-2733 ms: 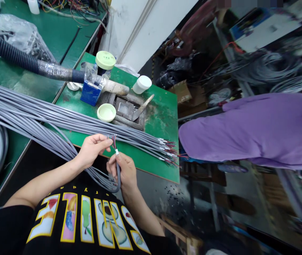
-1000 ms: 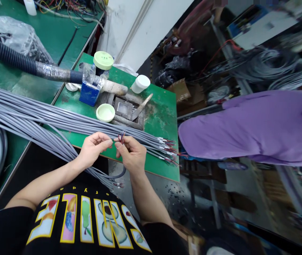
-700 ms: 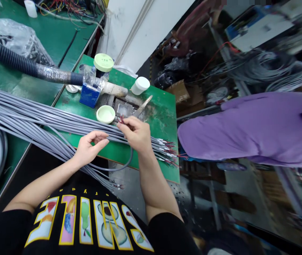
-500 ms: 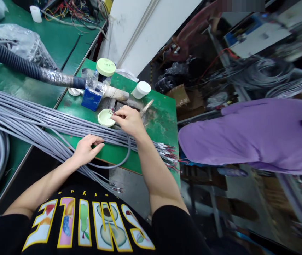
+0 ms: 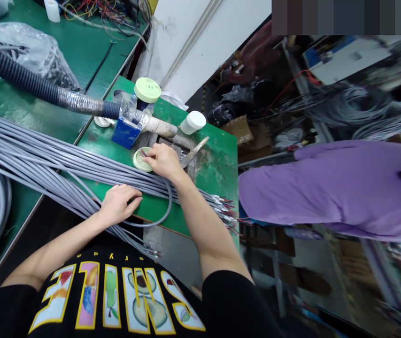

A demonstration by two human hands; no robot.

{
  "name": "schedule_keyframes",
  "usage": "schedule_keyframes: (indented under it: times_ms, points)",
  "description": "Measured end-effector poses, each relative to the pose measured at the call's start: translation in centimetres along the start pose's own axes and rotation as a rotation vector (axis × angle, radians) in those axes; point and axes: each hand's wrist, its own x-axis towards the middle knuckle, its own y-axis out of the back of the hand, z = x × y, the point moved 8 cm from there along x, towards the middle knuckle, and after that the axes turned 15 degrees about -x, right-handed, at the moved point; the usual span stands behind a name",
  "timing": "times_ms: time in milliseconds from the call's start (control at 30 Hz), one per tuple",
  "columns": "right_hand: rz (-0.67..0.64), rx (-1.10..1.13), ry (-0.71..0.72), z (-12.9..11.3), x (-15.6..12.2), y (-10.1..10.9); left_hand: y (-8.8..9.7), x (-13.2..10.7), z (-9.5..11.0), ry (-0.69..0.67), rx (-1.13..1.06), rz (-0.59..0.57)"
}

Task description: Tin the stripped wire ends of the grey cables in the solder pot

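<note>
nearest to us, below the pale green dish as we look down, our left hand lies on the bundle of grey cables at the near edge of the small green table. its fingers are curled in with the thumb close to the fingertips, a narrow hand, and we cannot tell whether it grips anything. from under that hand one grey cable loops away from the bundle, bends round toward the dish and runs up into our right hand. the right hand is closed on this cable near its end, pinching it between thumb and fingers just right of the dish. the cable's thin coloured wires stick out past the fingertips over the dish's rim; whether they touch what is inside is too small to tell. well to the right of the dish and nearer to us, the bundle's stripped ends fan out at the table's edge, close to a purple sleeve of another person. just right of the dish, beyond our knuckles, a metal blade lies tilted. just behind the dish stands a blue box, and a dark ribbed hose comes in from the left and passes close behind it. farther behind the dish stand a jar with a pale green lid and, to its right, a white jar.
</note>
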Motion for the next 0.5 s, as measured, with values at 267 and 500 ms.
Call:
schedule_keyframes:
  times_ms: [267,500]
  points:
    - [0.188,0.189,-0.148,5.6,-1.3,2.1,0.5,-0.2,0.3,-0.100,-0.006,0.060]
    - [0.171,0.181,-0.467,12.0,-2.2,-1.2,0.7,-0.1,0.4,-0.117,0.005,0.085]
